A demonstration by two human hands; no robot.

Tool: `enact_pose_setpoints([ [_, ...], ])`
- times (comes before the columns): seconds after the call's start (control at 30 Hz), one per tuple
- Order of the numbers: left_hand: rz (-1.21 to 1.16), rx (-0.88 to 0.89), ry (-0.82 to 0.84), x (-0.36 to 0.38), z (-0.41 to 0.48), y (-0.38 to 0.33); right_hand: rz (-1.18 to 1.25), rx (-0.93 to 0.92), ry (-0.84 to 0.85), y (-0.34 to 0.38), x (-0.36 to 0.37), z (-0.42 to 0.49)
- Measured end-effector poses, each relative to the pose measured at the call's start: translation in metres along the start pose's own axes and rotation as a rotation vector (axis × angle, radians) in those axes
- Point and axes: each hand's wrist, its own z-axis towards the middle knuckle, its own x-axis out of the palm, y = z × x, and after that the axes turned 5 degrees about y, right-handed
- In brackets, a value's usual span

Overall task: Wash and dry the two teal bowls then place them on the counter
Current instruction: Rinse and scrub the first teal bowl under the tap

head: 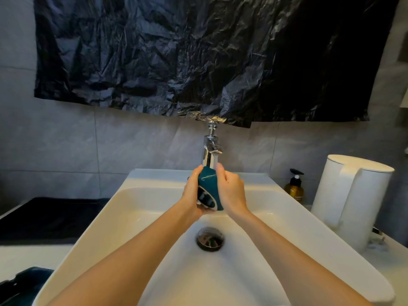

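The left hand (191, 193) is curled round the left wall of the teal bowl (208, 181). The right hand (231, 191) grips the right wall, thumb up at the top edge. The bowl is held off the basin at frame centre, directly below the chrome faucet (210, 151). Its long axis runs nearly vertical in the frame. The narrow end points up at the spout; the wide end, with a dark oval face, points down and slightly left toward the drain (210, 238). Whether that face is mouth or foot cannot be told. The white sink (132, 180) surrounds both. A soap bottle (294, 188) and a white jug (351, 202) stand at right. A second teal bowl (28, 281), partly cropped, lies at lower left.
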Motion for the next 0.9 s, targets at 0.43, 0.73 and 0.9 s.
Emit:
enact_pose_setpoints([
  [0.43,0.551,0.299,0.025,0.012,-0.002,0.001,0.086,0.302,-0.231,0.004,-0.012,0.011],
  [0.73,0.917,0.488,0.104,0.017,-0.006,0.003,0.052,0.343,-0.221,0.002,-0.023,0.015],
  [0.9,0.770,0.379,0.058,0.017,0.004,-0.005,0.098,0.314,-0.109,0.001,-0.018,0.008],
])
